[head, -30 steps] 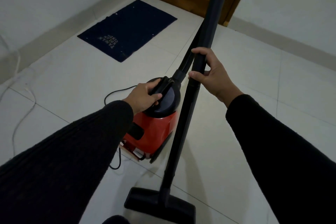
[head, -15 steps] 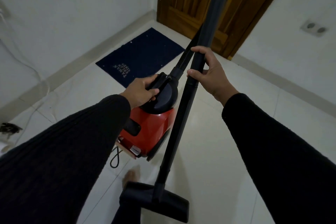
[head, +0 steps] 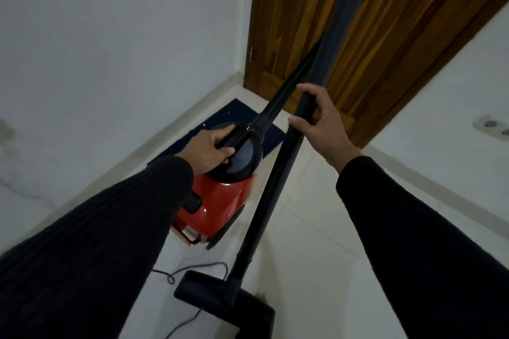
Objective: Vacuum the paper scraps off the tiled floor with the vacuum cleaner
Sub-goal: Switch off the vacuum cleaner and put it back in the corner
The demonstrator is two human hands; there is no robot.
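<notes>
White tiled floor (head: 316,250) meets a wooden door (head: 303,22); left hand (head: 208,150) clamps the red vacuum cleaner (head: 220,203) handle, right hand (head: 325,129) fingers loosely curl around its wand (head: 270,195).

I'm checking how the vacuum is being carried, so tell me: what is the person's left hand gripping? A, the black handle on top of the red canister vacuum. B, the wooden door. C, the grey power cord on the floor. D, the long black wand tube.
A: the left hand is wrapped around the black handle on top of the red canister vacuum, while the right hand holds the long black wand tube.
</notes>
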